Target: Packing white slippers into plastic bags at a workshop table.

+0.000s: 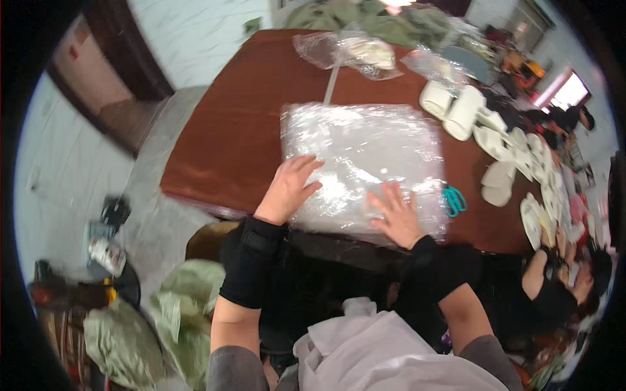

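A stack of clear plastic bags (pixel 365 143) lies flat on the brown-covered table (pixel 228 124), shiny with reflections. My left hand (pixel 287 189) rests over its near left part, fingers stretched out with the thumb apart. Over the near right part, my right hand (pixel 396 214) has its fingers spread and grips nothing. Whether each palm presses on the plastic or hovers just above is hard to tell. Teal-handled scissors (pixel 454 201) lie at the right edge of the stack, their blades out of sight.
White slippers (pixel 499 143) and rolled white pieces (pixel 463 112) line the table's right side. Clear bags with pale contents (pixel 368 55) lie at the far edge. Another person's hands (pixel 564 251) are at the right. Green sacks (pixel 124 339) stand on the floor at left.
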